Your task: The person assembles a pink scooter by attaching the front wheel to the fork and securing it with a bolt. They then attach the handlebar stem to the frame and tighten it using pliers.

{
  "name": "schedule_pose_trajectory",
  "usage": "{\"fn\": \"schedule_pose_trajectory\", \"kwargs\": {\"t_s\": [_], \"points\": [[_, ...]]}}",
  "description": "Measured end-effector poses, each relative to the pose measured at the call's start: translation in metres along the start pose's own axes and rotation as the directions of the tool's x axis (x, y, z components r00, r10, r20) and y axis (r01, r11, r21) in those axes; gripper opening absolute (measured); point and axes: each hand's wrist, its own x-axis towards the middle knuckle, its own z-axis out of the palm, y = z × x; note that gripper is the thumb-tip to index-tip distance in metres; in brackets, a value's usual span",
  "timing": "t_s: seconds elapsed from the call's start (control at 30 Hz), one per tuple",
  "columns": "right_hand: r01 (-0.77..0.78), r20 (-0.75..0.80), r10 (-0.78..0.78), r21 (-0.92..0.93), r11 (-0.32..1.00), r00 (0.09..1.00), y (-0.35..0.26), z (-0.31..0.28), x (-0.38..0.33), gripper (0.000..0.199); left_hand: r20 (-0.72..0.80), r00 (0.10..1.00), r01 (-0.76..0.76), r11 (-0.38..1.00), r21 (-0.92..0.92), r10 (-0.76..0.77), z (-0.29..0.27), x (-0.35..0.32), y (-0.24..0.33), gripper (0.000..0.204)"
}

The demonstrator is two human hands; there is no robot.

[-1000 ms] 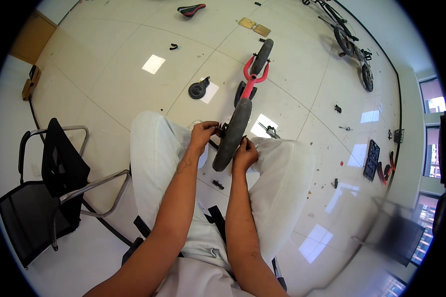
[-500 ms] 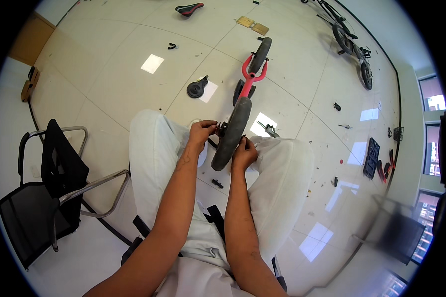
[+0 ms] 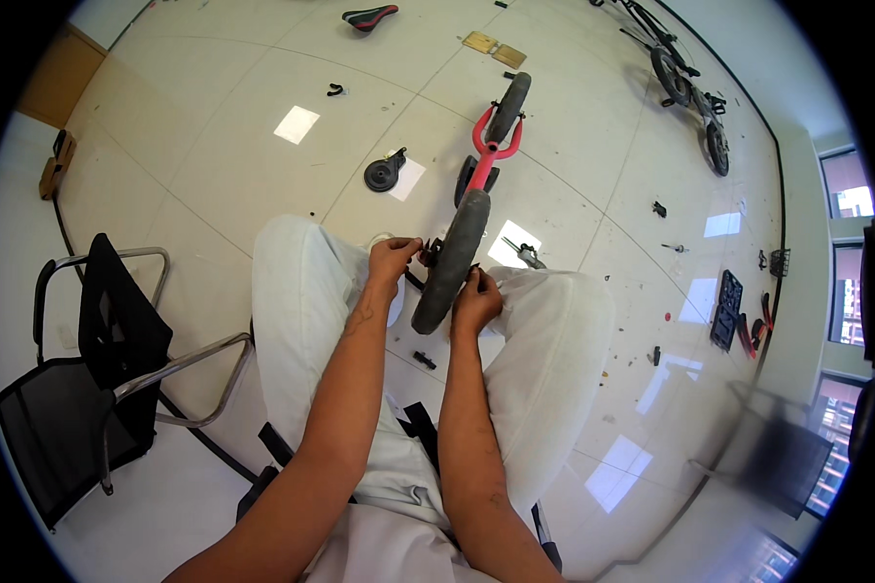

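A small red bike frame (image 3: 481, 173) stands on the floor between my knees, its near wheel (image 3: 454, 260) with a black tyre toward me and a far wheel (image 3: 508, 107) in a red fork beyond. My left hand (image 3: 393, 260) is closed in a pinch at the left side of the near wheel's hub, beside dark hub parts (image 3: 432, 253). On the other side, my right hand (image 3: 477, 303) pinches close to the hub with thumb and fingertips together. What either hand holds is too small and partly hidden to name.
A black round part (image 3: 383, 175), a saddle (image 3: 369, 17) and a small dark part (image 3: 424, 360) lie on the tiled floor. At right are a black tool case (image 3: 726, 311) and red-handled tools (image 3: 756, 330). A chair (image 3: 117, 330) stands left; another bike (image 3: 685, 87) is far right.
Both hands stay at the near wheel's hub with almost no movement. The whole view has shifted very slightly.
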Motion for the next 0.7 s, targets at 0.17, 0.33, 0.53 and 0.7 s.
{"fn": "schedule_pose_trajectory", "kwargs": {"t_s": [0.17,0.33,0.53,0.7], "points": [[0.012,0.000,-0.012,0.008,1.000,1.000,0.000,0.000,0.000,0.019,0.144,0.982,-0.105,0.988,-0.113,0.121,-0.005,0.010,-0.011,0.025],[-0.018,0.005,0.018,0.003,1.000,1.000,-0.005,-0.001,-0.001,0.018,0.153,0.981,-0.076,0.960,-0.269,0.120,-0.005,0.007,-0.005,0.028],[0.009,-0.014,-0.009,-0.006,1.000,1.000,-0.002,-0.001,-0.001,0.018,0.043,0.998,-0.039,0.994,-0.102,0.043,0.002,0.000,0.001,0.031],[0.020,-0.016,-0.020,-0.021,1.000,1.000,-0.002,0.000,-0.001,0.017,0.109,0.982,-0.117,0.954,-0.278,0.152,0.001,0.001,-0.007,0.029]]}}
